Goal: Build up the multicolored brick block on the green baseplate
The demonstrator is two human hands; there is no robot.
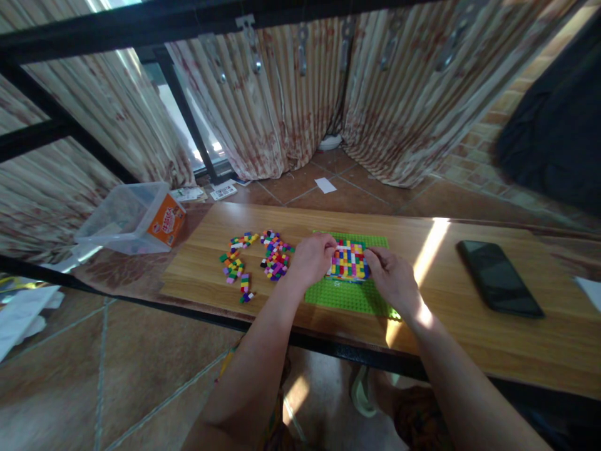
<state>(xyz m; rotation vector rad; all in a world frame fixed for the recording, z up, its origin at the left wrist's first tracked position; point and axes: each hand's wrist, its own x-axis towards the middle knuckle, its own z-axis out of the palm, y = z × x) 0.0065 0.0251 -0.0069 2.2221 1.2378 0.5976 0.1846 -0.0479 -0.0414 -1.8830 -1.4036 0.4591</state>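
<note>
A many-coloured block of building bricks (348, 260) stands on a green studded baseplate (345, 294) in the middle of the table. At its left edge and far left corner is my left hand (313, 255), thumb and fingers closed together. My right hand (393, 279) closes on the block's right edge, its fingertips against the far right corner. The fingers hide both side edges, so any single brick between them cannot be made out. To the left of the baseplate lies a pile of loose bricks (276, 255), with a curved row of bricks (233, 260) beyond it.
A black phone (500, 277) lies on the wooden table (436, 275) at the right. A clear plastic box (126, 216) with an orange label stands off the table's left end. A dark metal bar (357, 354) runs along the near edge. Curtains (282, 106) hang behind.
</note>
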